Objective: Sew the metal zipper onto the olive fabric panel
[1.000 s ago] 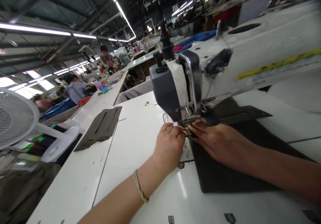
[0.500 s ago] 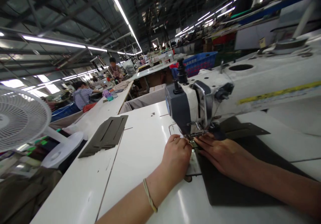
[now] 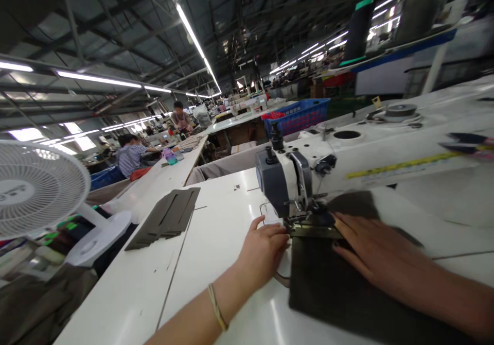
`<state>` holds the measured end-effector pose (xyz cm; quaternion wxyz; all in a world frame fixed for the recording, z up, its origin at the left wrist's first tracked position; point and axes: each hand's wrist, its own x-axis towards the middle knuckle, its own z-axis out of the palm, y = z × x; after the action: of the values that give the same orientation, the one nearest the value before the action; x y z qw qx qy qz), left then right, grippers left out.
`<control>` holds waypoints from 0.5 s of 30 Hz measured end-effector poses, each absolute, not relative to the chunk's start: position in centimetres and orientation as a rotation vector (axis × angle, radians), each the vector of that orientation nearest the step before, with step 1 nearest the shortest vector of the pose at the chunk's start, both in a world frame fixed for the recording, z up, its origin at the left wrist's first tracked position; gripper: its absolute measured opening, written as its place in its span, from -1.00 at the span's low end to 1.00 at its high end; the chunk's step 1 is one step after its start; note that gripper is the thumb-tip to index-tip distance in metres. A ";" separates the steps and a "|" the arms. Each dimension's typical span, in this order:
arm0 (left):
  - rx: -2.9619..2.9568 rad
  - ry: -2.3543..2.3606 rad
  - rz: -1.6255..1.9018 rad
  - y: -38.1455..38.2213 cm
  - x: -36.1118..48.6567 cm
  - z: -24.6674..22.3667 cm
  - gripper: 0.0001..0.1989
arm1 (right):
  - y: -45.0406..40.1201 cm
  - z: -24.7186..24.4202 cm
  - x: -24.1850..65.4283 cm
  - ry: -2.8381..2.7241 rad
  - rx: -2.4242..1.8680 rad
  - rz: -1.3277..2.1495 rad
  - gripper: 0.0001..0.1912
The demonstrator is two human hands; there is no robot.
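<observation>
A dark grey-brown fabric piece (image 3: 328, 278) lies under the needle area of a white and grey sewing machine (image 3: 272, 180) and spreads toward me on the right. My right hand (image 3: 370, 247) rests on this fabric with its fingers stretched out, right of the presser foot. At the fabric's left edge, close to the needle area, my left hand (image 3: 262, 247) has curled fingers and a raised index finger; what its fingertips hold is hidden. A shiny, narrow strip (image 3: 316, 231) crosses the fabric just in front of the foot, between my hands.
Grey-brown cut pieces (image 3: 165, 219) lie stacked on the white table (image 3: 216, 262) to the left. A white fan (image 3: 34, 190) stands beyond the left edge. Thread snips (image 3: 463, 147) lie on the machine arm. A blue crate (image 3: 301, 116) and two people sit farther back.
My right hand has moved away from the needle to the right and flattened on the fabric. The fabric has swung toward me and left. The left index finger has lifted. The view has shifted right.
</observation>
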<state>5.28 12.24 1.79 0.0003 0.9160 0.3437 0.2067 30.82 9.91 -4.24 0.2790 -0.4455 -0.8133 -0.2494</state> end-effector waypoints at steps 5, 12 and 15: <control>2.771 0.965 0.705 7.6 3.6 2.3 -0.80 | 3.2 -6.6 31.7 -2.265 -0.908 -0.631 -0.43; 2.541 0.992 0.618 7.3 6.1 3.0 -0.81 | 4.2 4.0 28.7 -1.998 -1.234 0.501 -0.60; 2.327 1.113 0.951 7.5 6.7 3.7 -0.85 | 5.5 6.6 29.0 -1.843 -1.281 0.754 -0.46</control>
<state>6.67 7.46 3.66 0.1950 0.8301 0.3970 0.3394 29.01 5.46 6.58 0.3774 -0.5012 -0.7207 0.2949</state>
